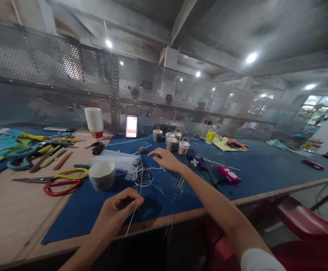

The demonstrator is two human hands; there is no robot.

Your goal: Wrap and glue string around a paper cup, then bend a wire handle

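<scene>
In the lower middle, my left hand (120, 210) is closed, thumb and forefinger pinching a thin pale wire (131, 219). The wire's lower end hangs slanting past the table edge. My right hand (166, 159) stretches over the blue mat, fingers apart and holding nothing that I can see. Beyond its fingertips lies a small grey lump (142, 149). Loose white cord (145, 184) is tangled between my hands, and a bundle of thin wires (178, 186) hangs over the front edge under my right wrist. A grey-white paper-like cup (102, 176) stands to the left.
Red-and-yellow-handled scissors (65, 182) lie left, near teal scissors (23, 158) and several sticks. Stacked paper cups (94, 122), a lit phone (131, 126) and several small handled buckets (172, 143) stand behind. A blue glue gun (196, 160) and purple box (228, 175) lie right.
</scene>
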